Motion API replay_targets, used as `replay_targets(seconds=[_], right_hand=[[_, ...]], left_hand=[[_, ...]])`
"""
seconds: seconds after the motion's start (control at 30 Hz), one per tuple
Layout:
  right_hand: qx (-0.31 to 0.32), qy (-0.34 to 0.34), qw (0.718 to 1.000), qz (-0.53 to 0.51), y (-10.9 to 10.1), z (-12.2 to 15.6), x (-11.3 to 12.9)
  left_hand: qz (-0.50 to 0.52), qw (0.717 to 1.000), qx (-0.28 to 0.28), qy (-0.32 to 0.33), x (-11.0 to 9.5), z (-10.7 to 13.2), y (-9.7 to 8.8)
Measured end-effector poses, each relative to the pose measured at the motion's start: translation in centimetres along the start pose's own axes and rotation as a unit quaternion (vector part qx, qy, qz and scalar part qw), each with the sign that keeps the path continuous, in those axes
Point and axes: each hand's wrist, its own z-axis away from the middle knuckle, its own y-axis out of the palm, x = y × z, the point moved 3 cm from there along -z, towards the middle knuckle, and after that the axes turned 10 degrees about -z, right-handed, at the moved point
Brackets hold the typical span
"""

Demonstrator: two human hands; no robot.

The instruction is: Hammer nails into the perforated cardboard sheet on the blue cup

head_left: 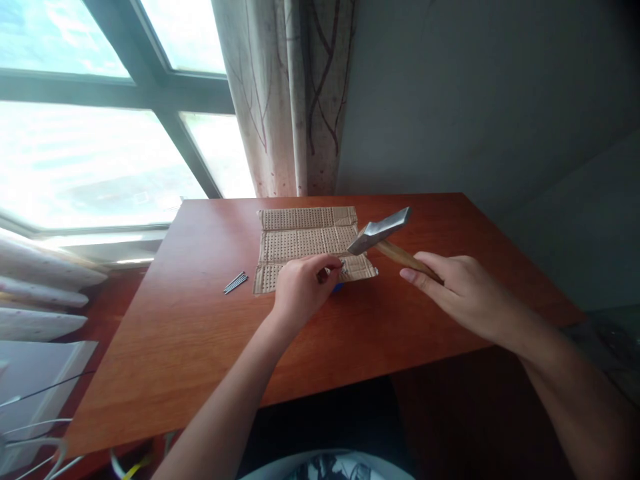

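Note:
My right hand grips the wooden handle of a hammer; its steel head hovers just above the near right part of a perforated cardboard sheet lying flat on the table. My left hand rests on the sheet's near edge, thumb and fingers pinched around something small that I take for a nail, right under the hammer's face. A small blue thing peeks out below the left hand. A few loose nails lie left of the sheet.
The reddish wooden table stands against a window with a patterned curtain and a grey wall. White items are stacked at the left, beyond the table's edge. A dark gap opens below the table's near edge.

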Motion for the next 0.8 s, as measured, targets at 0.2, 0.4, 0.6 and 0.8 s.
replay_targets(seconds=[0.2, 0.4, 0.6, 0.8], right_hand=[[0.039, 0.01, 0.999, -0.024, 1.0, -0.4, 0.6], [0.034, 0.006, 0.999, -0.001, 0.9, -0.5, 0.6], [0.056, 0.03, 0.998, -0.009, 1.5, -0.5, 0.4], [0.096, 0.072, 0.993, -0.002, 1.6, -0.7, 0.9]], left_hand=[[-0.003, 1.0, 0.013, -0.009, 0.0, 0.0, 0.1], [-0.013, 1.0, 0.015, -0.007, 0.0, -0.2, 0.1], [-0.022, 0.999, 0.047, -0.006, 0.0, -0.3, 0.1], [-0.082, 0.995, 0.054, 0.025, -0.4, 0.1, -0.7]])
